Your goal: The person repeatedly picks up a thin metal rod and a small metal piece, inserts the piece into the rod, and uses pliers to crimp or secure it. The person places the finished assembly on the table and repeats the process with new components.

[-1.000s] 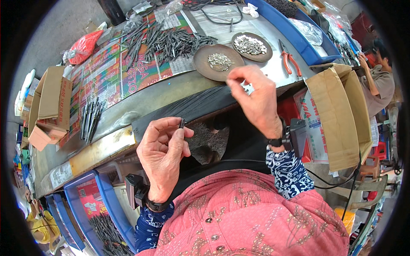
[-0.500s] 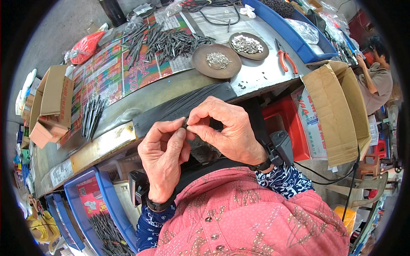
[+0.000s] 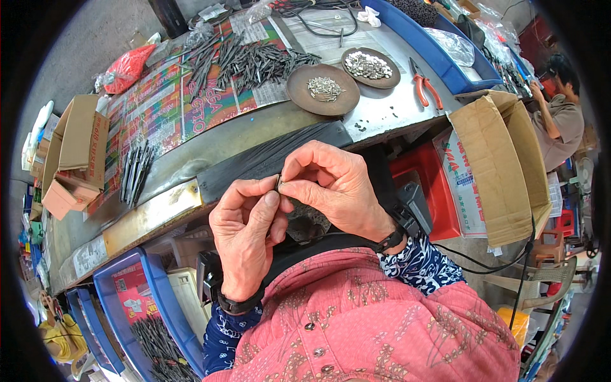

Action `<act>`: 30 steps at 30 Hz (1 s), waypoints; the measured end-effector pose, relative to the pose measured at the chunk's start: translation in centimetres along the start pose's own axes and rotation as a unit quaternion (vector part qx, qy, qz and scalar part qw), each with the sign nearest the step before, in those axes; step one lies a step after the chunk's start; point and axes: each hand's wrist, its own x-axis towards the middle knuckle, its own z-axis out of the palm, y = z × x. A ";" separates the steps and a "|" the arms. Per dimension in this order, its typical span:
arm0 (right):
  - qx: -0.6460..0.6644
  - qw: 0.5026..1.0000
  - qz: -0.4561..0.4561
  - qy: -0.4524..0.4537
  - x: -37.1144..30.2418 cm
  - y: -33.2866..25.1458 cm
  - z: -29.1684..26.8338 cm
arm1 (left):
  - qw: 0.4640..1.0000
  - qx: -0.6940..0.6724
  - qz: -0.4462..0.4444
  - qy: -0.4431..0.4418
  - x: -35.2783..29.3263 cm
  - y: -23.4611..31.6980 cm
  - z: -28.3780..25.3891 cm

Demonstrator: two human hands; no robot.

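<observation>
My left hand (image 3: 245, 235) and my right hand (image 3: 340, 184) meet over the near edge of the bench, both closed in a pinch. Between their fingertips is a tiny dark piece (image 3: 279, 182), too small to name and mostly covered by the fingers. Beyond them, a brown dish (image 3: 298, 95) holds small silvery pins (image 3: 324, 89). A second brown dish (image 3: 396, 77) behind it carries small whitish, shiny bits (image 3: 367, 65). Slim black pieces (image 3: 261, 67) lie heaped at the back, and a smaller bunch of black pieces (image 3: 135, 175) rests at the left.
Orange-handled pliers (image 3: 421, 89) lie right of the dishes. An open cardboard box (image 3: 493, 165) and red stool (image 3: 439, 210) stand at the right; another carton (image 3: 79, 143) is at the left. Below the bench, a blue bin (image 3: 156, 274) holds black pieces. A person (image 3: 560, 121) sits far right.
Both hands stay in nearly the same place, still pinching at the tiny piece. The right wrist has turned slightly, and the right fingers have shifted a little.
</observation>
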 end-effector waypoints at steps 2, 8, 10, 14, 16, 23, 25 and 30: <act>-0.005 1.000 -0.007 0.000 0.1 0.1 0.0 | 1.000 -0.004 -0.003 0.001 0.0 0.0 0.0; -0.105 0.994 -0.033 -0.001 0.5 -0.1 -0.6 | 1.000 0.006 -0.003 -0.003 0.2 0.3 -0.2; -0.186 0.979 -0.082 -0.011 0.9 -0.5 -1.1 | 0.996 0.083 0.012 -0.003 0.1 0.7 -0.3; -0.343 0.909 -0.235 -0.029 2.1 -1.4 -2.0 | 0.968 0.241 0.066 -0.012 0.2 1.4 -0.5; -0.388 0.876 -0.285 -0.038 2.6 -1.7 -2.2 | 0.950 0.297 0.095 -0.013 0.3 1.5 -0.5; -0.458 0.811 -0.362 -0.042 3.1 -1.4 -2.4 | 0.878 0.429 0.210 -0.014 0.7 0.7 -0.4; -0.463 0.809 -0.358 -0.050 3.1 -1.2 -2.4 | 0.840 0.479 0.252 -0.024 0.9 0.7 -0.6; -0.368 0.879 -0.294 -0.076 2.8 -0.6 -2.1 | 0.938 0.320 0.128 0.023 0.3 0.4 -0.2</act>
